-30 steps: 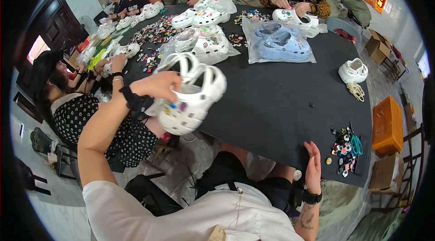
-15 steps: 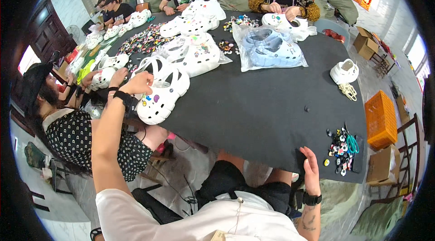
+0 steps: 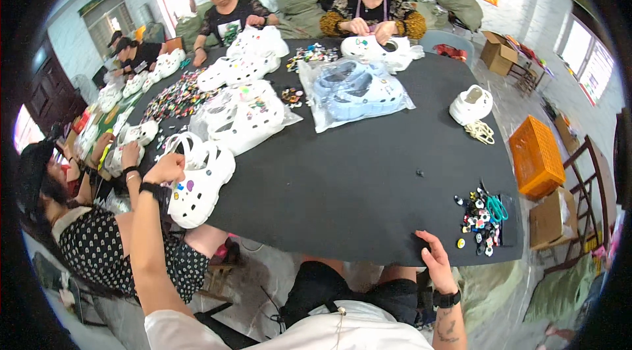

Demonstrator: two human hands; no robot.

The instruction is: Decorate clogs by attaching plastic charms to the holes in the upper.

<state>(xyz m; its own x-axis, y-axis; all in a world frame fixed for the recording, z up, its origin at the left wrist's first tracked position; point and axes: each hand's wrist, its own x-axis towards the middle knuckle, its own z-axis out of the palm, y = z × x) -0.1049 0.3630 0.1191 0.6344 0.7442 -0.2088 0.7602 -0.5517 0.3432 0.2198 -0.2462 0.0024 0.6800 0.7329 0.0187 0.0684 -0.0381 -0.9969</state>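
My left hand point(image 3: 164, 169) grips a pair of white clogs point(image 3: 201, 182) studded with small coloured charms, resting at the left edge of the black table point(image 3: 342, 179). My right hand point(image 3: 436, 263) lies on the near table edge, fingers apart and holding nothing. Just right of it sits a pile of small coloured charms point(image 3: 482, 220) with a pair of green-handled scissors point(image 3: 497, 208).
Clear bags of white clogs point(image 3: 245, 114) and blue clogs point(image 3: 359, 91) lie mid-table. A single white clog point(image 3: 471, 104) with a cord sits at the right. Several people work around the table; one in a dotted top point(image 3: 99, 245) sits at my left. An orange crate point(image 3: 534, 156) stands right.
My left hand has carried the white clogs down and leftward, from raised above the table to resting at its left edge. The right hand stays on the near edge.
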